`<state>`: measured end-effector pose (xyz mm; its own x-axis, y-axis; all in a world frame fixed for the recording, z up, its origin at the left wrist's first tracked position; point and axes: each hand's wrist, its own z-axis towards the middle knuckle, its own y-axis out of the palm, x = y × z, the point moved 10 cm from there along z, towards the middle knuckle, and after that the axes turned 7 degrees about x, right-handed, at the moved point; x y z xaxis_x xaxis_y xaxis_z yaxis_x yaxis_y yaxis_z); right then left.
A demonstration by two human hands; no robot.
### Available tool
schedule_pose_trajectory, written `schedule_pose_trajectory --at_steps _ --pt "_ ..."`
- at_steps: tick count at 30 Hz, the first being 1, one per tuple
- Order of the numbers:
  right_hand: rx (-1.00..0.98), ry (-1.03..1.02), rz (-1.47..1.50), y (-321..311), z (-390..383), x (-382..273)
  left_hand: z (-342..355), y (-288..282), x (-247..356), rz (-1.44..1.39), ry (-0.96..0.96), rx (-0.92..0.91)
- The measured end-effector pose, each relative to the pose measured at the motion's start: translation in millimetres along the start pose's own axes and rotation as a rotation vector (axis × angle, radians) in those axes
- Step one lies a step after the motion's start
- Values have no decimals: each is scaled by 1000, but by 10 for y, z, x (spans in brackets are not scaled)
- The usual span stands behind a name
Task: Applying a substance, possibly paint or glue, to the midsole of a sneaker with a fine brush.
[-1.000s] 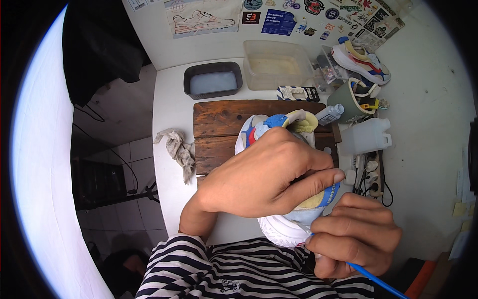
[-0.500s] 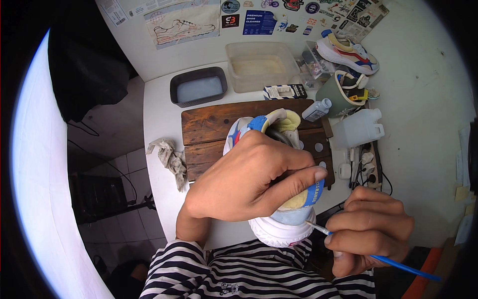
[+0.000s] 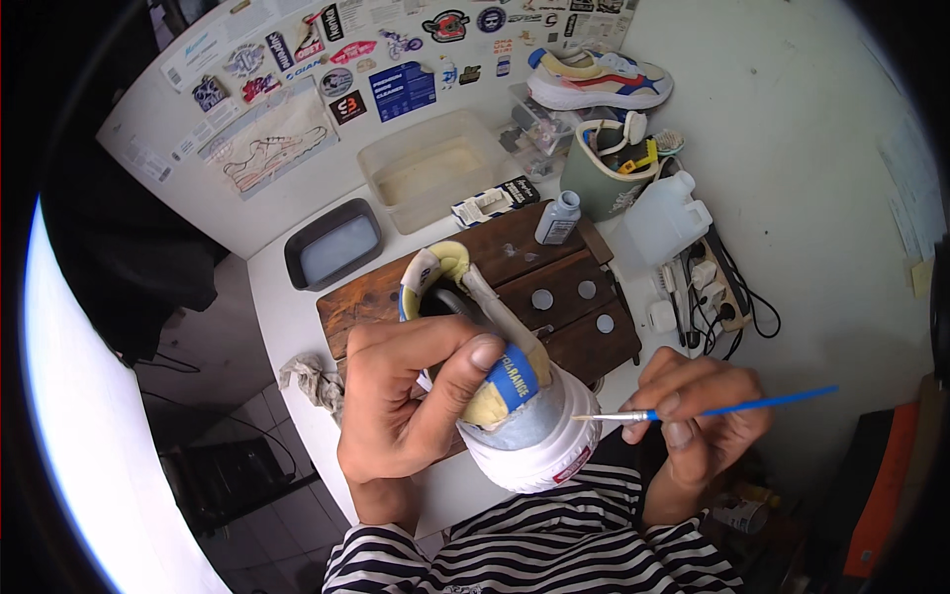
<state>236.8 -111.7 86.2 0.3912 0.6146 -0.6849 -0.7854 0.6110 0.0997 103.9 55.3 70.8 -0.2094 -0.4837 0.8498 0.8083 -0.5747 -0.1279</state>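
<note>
My left hand (image 3: 416,401) grips a sneaker (image 3: 539,450) with a thick white sole, cream lining and a blue patch at the heel. The shoe is tilted with its heel toward me; my fingers and palm hide part of its side. Between the fingers and thumb of my right hand (image 3: 705,411) is a thin blue-handled paintbrush (image 3: 782,398). Its bristle tip lies at the upper edge of the sole, by the grey-blue heel band; whether it touches I cannot tell. Behind the shoe, three small round pale discs (image 3: 542,299) lie on a dark wooden board (image 3: 584,262).
An uncapped bottle (image 3: 559,223) stands on the board. Beyond are a dark tray of liquid (image 3: 376,238), a clear tub (image 3: 366,163), a small box (image 3: 515,193) and a green bin (image 3: 584,178). A matching sneaker (image 3: 604,84), jug (image 3: 663,223), power strip (image 3: 734,292) and rag (image 3: 315,384) surround it.
The view has turned and shifted. My left hand has moved left on the shoe, showing more of the heel. The brush has swung from slanting down to nearly level, its tip still at the sole.
</note>
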Motion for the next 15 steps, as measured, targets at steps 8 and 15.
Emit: schedule_pose_trajectory --at_steps 8,15 --pt "121 148 168 -90 -118 152 -23 -1 -43 34 -7 21" --pt "18 133 169 29 -85 239 -47 -49 -75 23 -7 66"
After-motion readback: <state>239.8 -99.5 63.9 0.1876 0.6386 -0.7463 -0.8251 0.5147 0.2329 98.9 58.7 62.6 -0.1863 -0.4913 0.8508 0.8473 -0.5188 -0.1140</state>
